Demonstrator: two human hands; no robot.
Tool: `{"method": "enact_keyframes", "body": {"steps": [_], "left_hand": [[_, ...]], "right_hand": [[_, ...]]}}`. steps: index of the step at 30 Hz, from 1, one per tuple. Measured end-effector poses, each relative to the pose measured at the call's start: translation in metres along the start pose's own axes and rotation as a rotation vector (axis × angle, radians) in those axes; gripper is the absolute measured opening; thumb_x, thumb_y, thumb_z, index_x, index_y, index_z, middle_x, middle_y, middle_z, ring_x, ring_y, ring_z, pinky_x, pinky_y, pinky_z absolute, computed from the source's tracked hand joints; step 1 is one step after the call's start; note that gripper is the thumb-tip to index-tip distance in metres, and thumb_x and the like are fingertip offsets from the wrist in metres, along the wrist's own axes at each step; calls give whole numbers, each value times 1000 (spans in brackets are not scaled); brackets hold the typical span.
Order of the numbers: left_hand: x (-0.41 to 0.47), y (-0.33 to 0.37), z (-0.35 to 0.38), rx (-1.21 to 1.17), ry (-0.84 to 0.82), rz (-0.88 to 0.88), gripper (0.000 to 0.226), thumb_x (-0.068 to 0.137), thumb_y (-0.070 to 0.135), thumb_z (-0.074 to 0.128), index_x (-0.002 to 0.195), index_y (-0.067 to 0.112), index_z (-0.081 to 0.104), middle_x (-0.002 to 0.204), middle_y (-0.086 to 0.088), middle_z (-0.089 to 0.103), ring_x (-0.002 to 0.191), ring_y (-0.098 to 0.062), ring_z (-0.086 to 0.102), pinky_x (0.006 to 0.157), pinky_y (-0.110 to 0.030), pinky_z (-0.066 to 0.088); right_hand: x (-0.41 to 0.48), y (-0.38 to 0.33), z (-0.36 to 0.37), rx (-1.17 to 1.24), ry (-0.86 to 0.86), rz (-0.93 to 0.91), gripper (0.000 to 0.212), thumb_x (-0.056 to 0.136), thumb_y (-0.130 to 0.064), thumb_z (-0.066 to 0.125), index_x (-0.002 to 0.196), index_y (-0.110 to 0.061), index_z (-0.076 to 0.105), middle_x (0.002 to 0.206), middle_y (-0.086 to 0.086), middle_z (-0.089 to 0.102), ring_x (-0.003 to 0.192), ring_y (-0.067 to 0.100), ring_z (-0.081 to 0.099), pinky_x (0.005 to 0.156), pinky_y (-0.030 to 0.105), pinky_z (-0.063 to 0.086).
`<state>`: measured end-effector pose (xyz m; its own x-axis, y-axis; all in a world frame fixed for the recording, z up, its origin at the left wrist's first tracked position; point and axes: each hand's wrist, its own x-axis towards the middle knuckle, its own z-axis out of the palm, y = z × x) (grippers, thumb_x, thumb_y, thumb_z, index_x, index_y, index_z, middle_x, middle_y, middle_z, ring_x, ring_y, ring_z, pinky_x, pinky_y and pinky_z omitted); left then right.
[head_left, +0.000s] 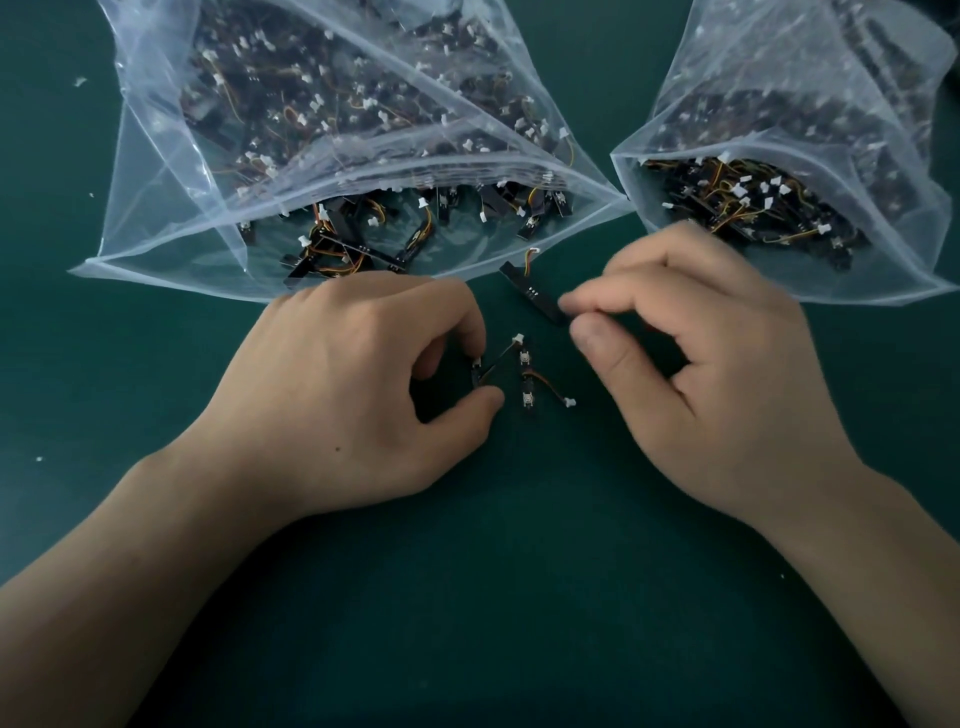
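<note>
Pinching a small module (477, 372) between thumb and forefinger, the left hand (353, 395) is keeping it low against the surface (467, 597). This is probably to steady it while its thin lead is trailing out toward the right hand (691, 358). That hand is curling thumb and forefinger around the near end of a black strip (532, 293), which is lying just ahead of its fingertips. Blur is hiding whether they are actually gripping it. Two loose modules (527, 379) are lying between the hands, seemingly set aside within easy reach. Beyond each hand's knuckles an open bag is gaping toward the person, the left bag (171, 182) and the right bag (914, 260), likely so parts are sliding out readily.
</note>
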<state>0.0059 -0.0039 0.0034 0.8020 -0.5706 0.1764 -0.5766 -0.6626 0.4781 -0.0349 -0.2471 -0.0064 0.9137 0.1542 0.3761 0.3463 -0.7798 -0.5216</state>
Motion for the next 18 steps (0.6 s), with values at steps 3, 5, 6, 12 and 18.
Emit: {"method": "enact_keyframes", "body": {"steps": [3, 5, 6, 12, 18], "left_hand": [[0, 0, 0, 3, 9, -2, 23, 80, 53, 67, 91, 33, 61, 69, 12, 52, 68, -9, 53, 57, -37, 50], [1, 1, 1, 7, 13, -3, 23, 80, 52, 68, 91, 34, 61, 69, 12, 52, 68, -8, 53, 58, -37, 50], [1, 1, 1, 8, 13, -3, 23, 80, 53, 68, 91, 34, 61, 69, 12, 52, 68, -8, 53, 58, -38, 50], [1, 0, 1, -18, 10, -14, 22, 80, 51, 71, 92, 34, 62, 70, 12, 53, 69, -10, 54, 59, -39, 50], [-1, 0, 3, -40, 52, -38, 35, 83, 61, 63, 111, 38, 62, 82, 16, 54, 71, -7, 53, 60, -37, 49]], "right_hand": [[3, 1, 6, -55, -28, 68, 23, 103, -29, 65, 119, -17, 77, 111, -2, 64, 98, 17, 63, 81, 43, 54], [5, 0, 8, -70, -39, 130, 27, 100, -37, 68, 121, -23, 76, 109, -6, 62, 87, 8, 59, 74, 42, 54], [7, 0, 9, -67, -45, 147, 26, 98, -39, 69, 119, -25, 76, 107, -8, 62, 84, 8, 58, 71, 41, 54], [10, -1, 5, 2, -49, 201, 6, 98, -28, 71, 93, -25, 74, 95, -13, 60, 73, 6, 53, 67, 39, 50], [6, 10, -6, -109, -51, 181, 7, 102, -27, 62, 102, -20, 65, 94, -17, 52, 73, 4, 48, 65, 38, 47]]}}
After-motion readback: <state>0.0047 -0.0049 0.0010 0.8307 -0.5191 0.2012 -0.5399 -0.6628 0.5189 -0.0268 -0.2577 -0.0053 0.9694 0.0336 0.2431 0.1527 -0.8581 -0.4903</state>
